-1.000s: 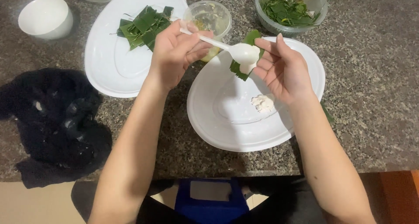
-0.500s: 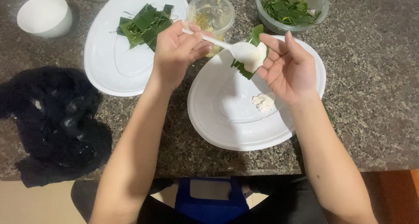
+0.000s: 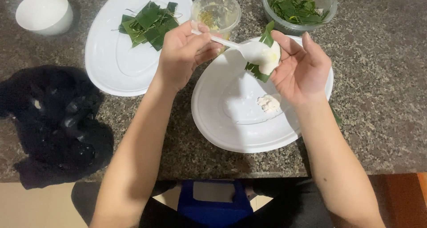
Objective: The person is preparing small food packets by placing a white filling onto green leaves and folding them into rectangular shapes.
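Above the near plate (image 3: 231, 130), the left hand (image 3: 182, 54) pinches a white spoon (image 3: 249, 50), its bowl pressed into a green leaf (image 3: 262, 54) cupped in the right hand's (image 3: 298, 70) curled fingers — a white dab (image 3: 269, 103) lies on the plate below.

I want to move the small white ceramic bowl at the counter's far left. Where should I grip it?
Take the small white ceramic bowl by its rim from above: it stands upright, mouth open, no handle, with bare speckled stone counter around it.
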